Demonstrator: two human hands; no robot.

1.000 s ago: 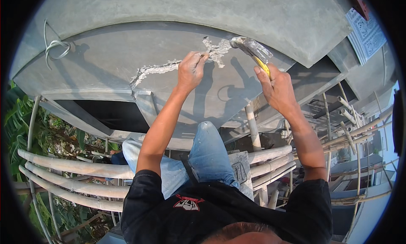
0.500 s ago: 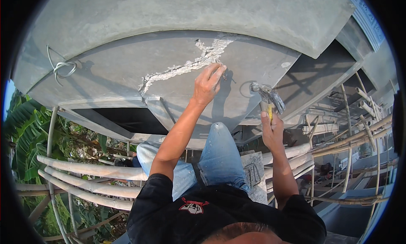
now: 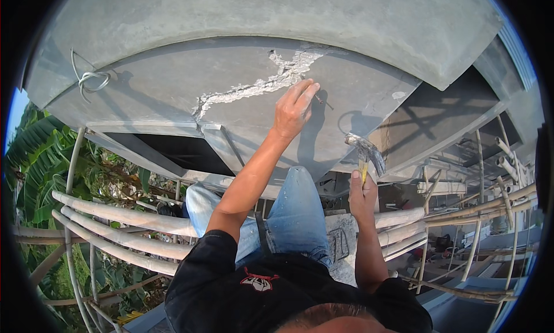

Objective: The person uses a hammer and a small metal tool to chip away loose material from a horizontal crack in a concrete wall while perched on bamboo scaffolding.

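Note:
My left hand [image 3: 294, 108] is raised against a grey concrete wall [image 3: 173, 73], fingertips pinching a thin nail [image 3: 319, 98] held to the surface just below a jagged chipped crack [image 3: 254, 88]. My right hand [image 3: 362, 192] is lower and to the right, away from the wall, gripping the yellow handle of a hammer [image 3: 366, 153] whose steel head points up. The hammer's shadow falls on the concrete beside it. My knees in blue jeans [image 3: 294, 217] press close to the wall.
Bamboo scaffold poles [image 3: 115, 217] run beneath me on both sides. A loop of wire [image 3: 89, 78] sticks out of the concrete at upper left. A dark recess [image 3: 173, 151] opens under the slab. Green foliage [image 3: 40, 160] lies far below on the left, more scaffolding on the right.
My right hand has swung the hammer down and back from the crack to well below it. My left hand has stayed at the crack, holding the nail.

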